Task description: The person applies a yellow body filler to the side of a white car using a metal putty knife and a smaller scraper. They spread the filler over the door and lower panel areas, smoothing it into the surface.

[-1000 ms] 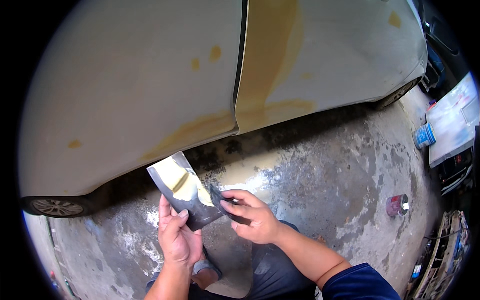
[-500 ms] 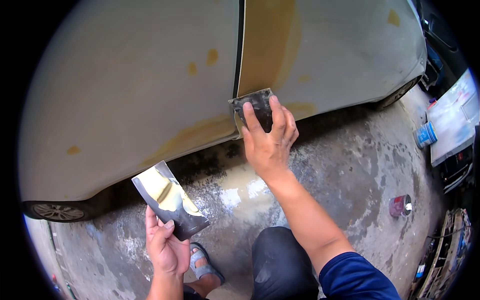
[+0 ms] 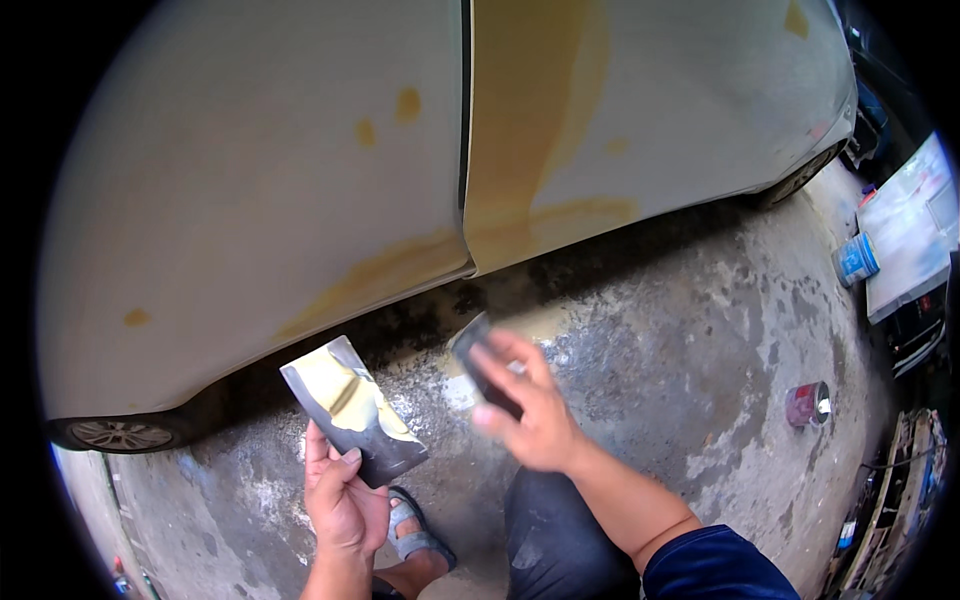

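In the head view, the left hand (image 3: 345,505) grips the lower left edge of a dark grey, flat rectangular plate (image 3: 375,455), thumb on its upper face. A smooth, pale yellow mound of paste (image 3: 332,378) covers its far half, and a thin streak of it reaches the right edge. The right hand (image 3: 535,420), blurred, has its fingers closed around a thin dark spreader (image 3: 477,350), just right of the plate and apart from it; whether paste is on its edge I cannot tell. Beyond both hands stands a pale grey car side (image 3: 250,190) with an ochre patch (image 3: 520,120) right of the door gap.

Tilting the plate further could let the paste slide off its right edge onto the stained concrete floor (image 3: 690,340); a loose right-hand grip could drop the spreader there.
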`<state>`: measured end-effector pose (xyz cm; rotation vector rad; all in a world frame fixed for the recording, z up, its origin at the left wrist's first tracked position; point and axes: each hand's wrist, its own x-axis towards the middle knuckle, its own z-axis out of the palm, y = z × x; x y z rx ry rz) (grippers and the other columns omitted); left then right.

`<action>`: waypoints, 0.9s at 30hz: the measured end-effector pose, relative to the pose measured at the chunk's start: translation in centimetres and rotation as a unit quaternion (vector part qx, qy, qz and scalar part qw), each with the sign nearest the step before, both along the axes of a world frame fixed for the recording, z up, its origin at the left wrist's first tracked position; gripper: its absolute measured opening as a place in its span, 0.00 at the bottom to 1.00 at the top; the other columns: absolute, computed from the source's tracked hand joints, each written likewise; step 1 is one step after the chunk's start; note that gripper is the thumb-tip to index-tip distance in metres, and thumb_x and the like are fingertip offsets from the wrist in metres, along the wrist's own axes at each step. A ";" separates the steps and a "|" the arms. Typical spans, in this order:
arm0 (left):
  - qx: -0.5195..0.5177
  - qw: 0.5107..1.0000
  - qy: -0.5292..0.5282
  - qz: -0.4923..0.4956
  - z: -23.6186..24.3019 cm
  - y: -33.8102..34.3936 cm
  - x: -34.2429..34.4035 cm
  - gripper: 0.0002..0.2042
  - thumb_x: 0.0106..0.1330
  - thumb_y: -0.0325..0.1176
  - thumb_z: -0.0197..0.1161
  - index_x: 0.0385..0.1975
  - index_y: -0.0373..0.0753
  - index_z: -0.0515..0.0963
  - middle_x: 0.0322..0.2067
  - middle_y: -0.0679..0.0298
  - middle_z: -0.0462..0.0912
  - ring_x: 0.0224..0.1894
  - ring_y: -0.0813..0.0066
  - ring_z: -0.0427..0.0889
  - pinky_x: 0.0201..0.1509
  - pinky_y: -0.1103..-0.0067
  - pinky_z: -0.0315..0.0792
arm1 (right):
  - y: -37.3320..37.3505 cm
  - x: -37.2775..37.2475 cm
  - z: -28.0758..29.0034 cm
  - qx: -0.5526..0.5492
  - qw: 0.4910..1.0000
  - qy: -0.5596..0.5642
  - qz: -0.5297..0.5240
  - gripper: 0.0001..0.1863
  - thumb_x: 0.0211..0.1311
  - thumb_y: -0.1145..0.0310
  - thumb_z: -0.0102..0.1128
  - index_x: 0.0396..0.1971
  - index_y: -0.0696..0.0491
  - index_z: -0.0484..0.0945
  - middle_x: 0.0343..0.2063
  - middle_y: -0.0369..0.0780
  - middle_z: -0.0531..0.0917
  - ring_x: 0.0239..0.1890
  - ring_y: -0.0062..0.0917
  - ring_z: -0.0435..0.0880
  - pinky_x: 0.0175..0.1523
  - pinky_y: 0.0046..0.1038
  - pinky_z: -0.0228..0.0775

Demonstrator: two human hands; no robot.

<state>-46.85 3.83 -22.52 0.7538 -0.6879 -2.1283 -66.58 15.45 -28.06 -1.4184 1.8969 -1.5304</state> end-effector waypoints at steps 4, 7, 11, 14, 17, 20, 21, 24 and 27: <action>0.013 0.999 0.035 -0.013 0.3 0.7 -1.1 0.31 0.56 0.17 0.48 0.65 0.38 0.57 0.60 0.53 0.69 0.62 0.59 0.70 0.66 0.61 0.66 | 1.0 0.4 -0.2 -0.046 0.984 0.005 0.170 0.32 0.53 0.63 0.66 0.60 0.50 0.72 0.61 0.49 0.65 0.61 0.41 0.65 0.65 0.39 0.56; -0.047 0.999 0.022 -0.004 1.2 -0.2 -1.0 0.32 0.57 0.19 0.49 0.65 0.38 0.57 0.60 0.55 0.68 0.62 0.60 0.69 0.67 0.63 0.64 | -0.2 -2.3 0.5 0.002 0.971 0.238 -0.009 0.32 0.50 0.65 0.66 0.59 0.47 0.73 0.61 0.48 0.64 0.60 0.45 0.64 0.63 0.45 0.55; -0.064 0.998 0.023 0.012 1.6 -0.5 -1.0 0.32 0.57 0.19 0.49 0.65 0.37 0.56 0.61 0.53 0.68 0.63 0.59 0.69 0.67 0.62 0.64 | -4.7 -5.9 3.8 -0.032 0.879 0.397 -0.262 0.32 0.51 0.69 0.65 0.60 0.41 0.71 0.63 0.45 0.60 0.58 0.45 0.61 0.57 0.48 0.56; -0.039 0.999 0.018 0.019 1.3 -0.3 -0.6 0.32 0.57 0.18 0.49 0.65 0.36 0.55 0.60 0.51 0.68 0.62 0.58 0.69 0.67 0.62 0.63 | -7.1 -6.8 4.2 -0.042 0.837 0.447 -0.311 0.31 0.53 0.70 0.63 0.60 0.38 0.71 0.63 0.44 0.59 0.57 0.44 0.61 0.54 0.46 0.57; -0.044 0.999 0.001 0.021 1.1 -0.6 -0.1 0.31 0.57 0.19 0.49 0.65 0.36 0.55 0.60 0.52 0.69 0.62 0.59 0.70 0.67 0.62 0.64 | -7.8 -6.6 1.7 -0.004 0.837 0.453 -0.307 0.30 0.55 0.69 0.61 0.60 0.37 0.70 0.62 0.44 0.60 0.58 0.46 0.60 0.52 0.47 0.57; -0.055 0.998 -0.006 0.022 0.7 -0.7 0.2 0.31 0.57 0.20 0.49 0.64 0.37 0.56 0.59 0.53 0.69 0.61 0.60 0.71 0.66 0.62 0.66 | -6.8 -6.0 -1.8 0.065 0.866 0.409 -0.281 0.30 0.54 0.70 0.61 0.60 0.38 0.69 0.60 0.44 0.61 0.57 0.47 0.60 0.53 0.50 0.55; -0.049 0.998 0.000 0.025 0.9 -0.7 0.2 0.31 0.57 0.19 0.49 0.64 0.36 0.56 0.59 0.52 0.70 0.61 0.59 0.71 0.66 0.62 0.65 | -6.4 -5.9 -2.7 0.068 0.878 0.390 -0.269 0.31 0.54 0.71 0.61 0.61 0.39 0.69 0.59 0.45 0.62 0.57 0.48 0.59 0.54 0.51 0.53; -0.044 0.999 0.005 0.024 0.7 -0.8 -0.2 0.31 0.57 0.18 0.49 0.64 0.36 0.55 0.58 0.50 0.70 0.61 0.59 0.71 0.66 0.62 0.65 | -5.3 -6.0 -4.4 0.098 0.886 0.378 -0.251 0.31 0.54 0.71 0.61 0.61 0.40 0.69 0.60 0.46 0.61 0.58 0.49 0.58 0.55 0.51 0.51; -0.033 0.999 -0.002 0.018 0.4 -0.6 -0.2 0.31 0.57 0.18 0.49 0.65 0.37 0.55 0.58 0.51 0.70 0.61 0.59 0.71 0.66 0.62 0.65 | -3.7 -4.8 -4.6 0.196 0.895 0.328 -0.231 0.32 0.51 0.70 0.65 0.60 0.43 0.70 0.60 0.47 0.60 0.60 0.48 0.58 0.61 0.48 0.52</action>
